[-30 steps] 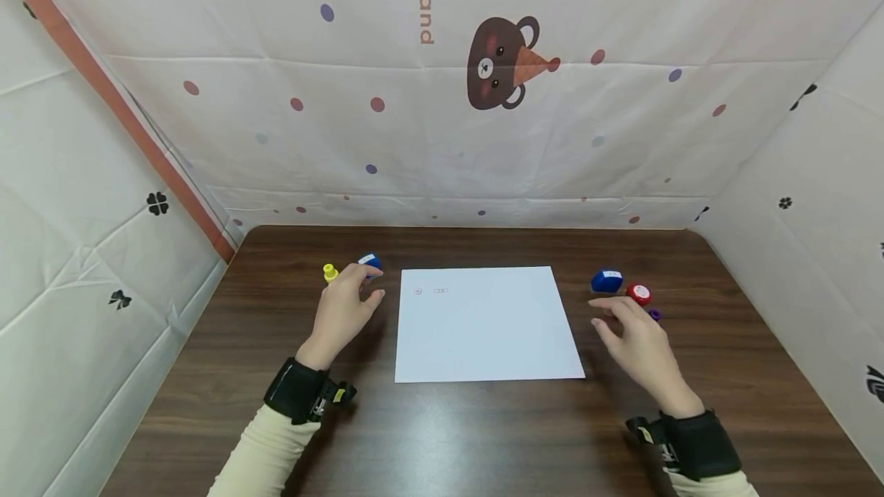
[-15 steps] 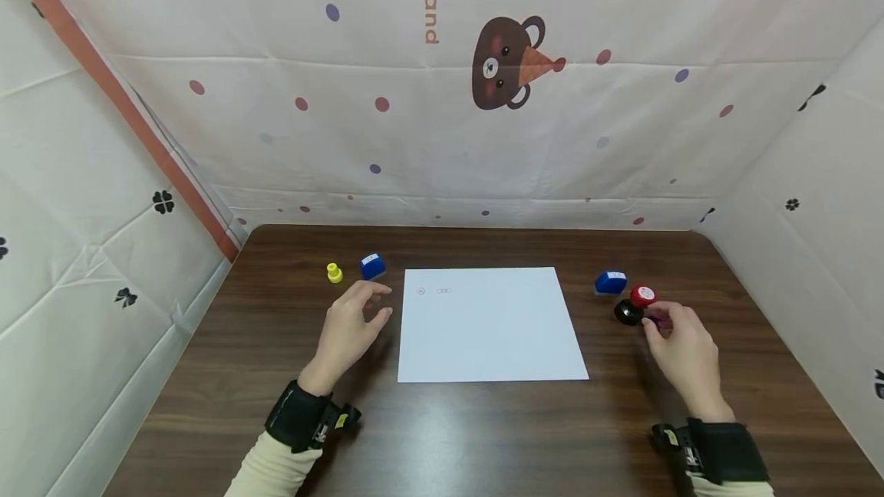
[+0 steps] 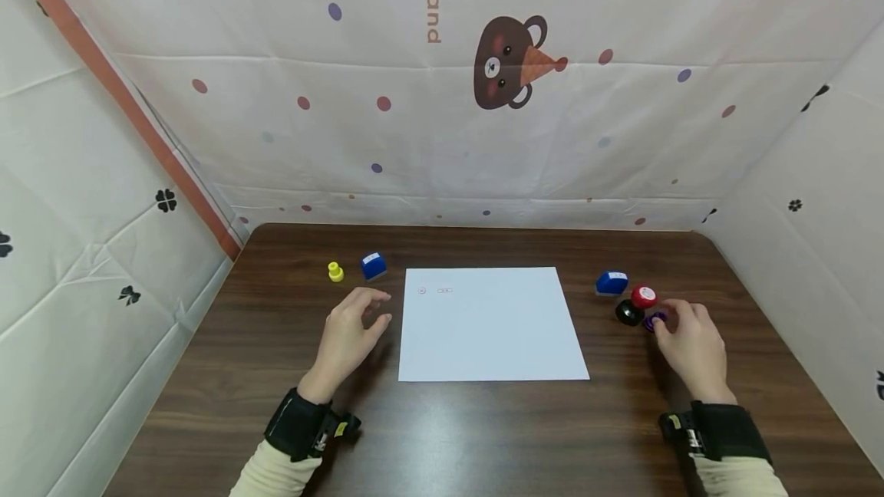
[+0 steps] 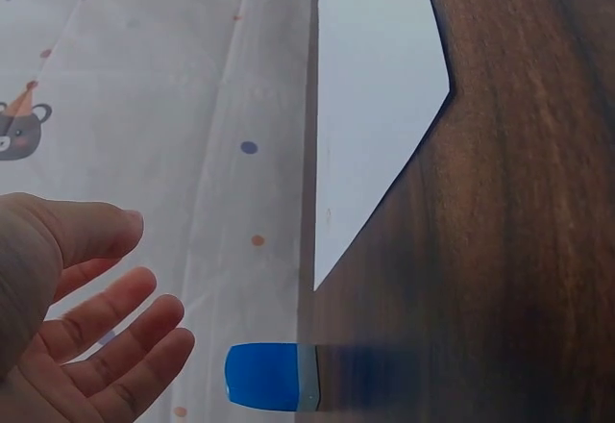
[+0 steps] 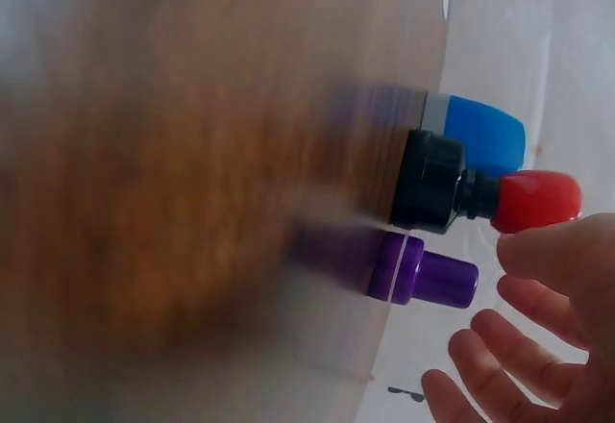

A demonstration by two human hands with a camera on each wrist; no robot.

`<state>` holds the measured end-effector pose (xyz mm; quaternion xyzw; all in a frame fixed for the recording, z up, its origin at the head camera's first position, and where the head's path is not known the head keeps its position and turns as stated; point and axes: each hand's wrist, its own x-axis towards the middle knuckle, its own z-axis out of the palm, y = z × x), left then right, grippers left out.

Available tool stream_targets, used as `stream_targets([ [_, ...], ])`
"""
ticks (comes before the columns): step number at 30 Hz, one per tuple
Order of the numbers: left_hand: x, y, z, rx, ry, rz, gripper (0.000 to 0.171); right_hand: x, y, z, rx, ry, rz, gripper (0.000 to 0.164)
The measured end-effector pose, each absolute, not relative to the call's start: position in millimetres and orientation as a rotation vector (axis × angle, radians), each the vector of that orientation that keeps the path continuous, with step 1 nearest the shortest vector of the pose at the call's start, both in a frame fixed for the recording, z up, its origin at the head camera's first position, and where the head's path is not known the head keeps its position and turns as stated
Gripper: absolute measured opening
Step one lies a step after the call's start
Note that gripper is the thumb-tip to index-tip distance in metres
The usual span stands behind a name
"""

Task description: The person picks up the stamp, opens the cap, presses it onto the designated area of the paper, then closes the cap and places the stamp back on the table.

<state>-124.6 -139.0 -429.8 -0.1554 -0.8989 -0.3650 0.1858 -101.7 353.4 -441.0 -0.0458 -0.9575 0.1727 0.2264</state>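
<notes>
My left hand (image 3: pixel 350 337) hovers above the table between the paper's left edge and a yellow stamp (image 3: pixel 335 272), its fingers (image 4: pixel 135 336) loosely bent around nothing. Just beyond its fingertips stands a blue stamp (image 3: pixel 374 267), also visible low in the left wrist view. My right hand (image 3: pixel 694 347) is at a small purple stamp (image 5: pixel 442 279); in the right wrist view thumb and fingers (image 5: pixel 519 346) are spread apart, with the stamp standing upright just past them. Beside it stands a stamp with a black base and red handle (image 5: pixel 538 200), its top close to my thumb.
A white sheet of paper (image 3: pixel 490 328) lies mid-table with two small red stamp marks near its upper left corner. A second blue stamp (image 3: pixel 611 283) stands right of the sheet. The wooden table (image 3: pixel 428 436) ends against a patterned cloth backdrop (image 3: pixel 311 44).
My right hand has moved right, closing around the purple stamp half a second ago and now parted from it, which uncovers the black base. My left hand has drawn back from the yellow and blue stamps.
</notes>
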Motion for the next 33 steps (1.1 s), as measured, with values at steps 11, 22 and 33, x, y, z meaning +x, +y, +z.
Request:
stream_targets([
  [11, -125.2, -138.3, -430.0, -0.424, -2.523, -1.056, 0.026, -113.8, 364.3, -450.6, -0.083, -2.783, 0.422, 0.036],
  [22, -124.8, -137.9, -430.5, -0.424, -2.517, -1.053, 0.025, -119.5, 364.8, -449.7, -0.053, -2.808, 0.422, 0.033],
  [33, -124.6, -138.7, -427.5, -0.420, -2.517, -1.047, 0.026, -108.4, 359.9, -436.7, -0.051, -2.716, 0.468, 0.021],
])
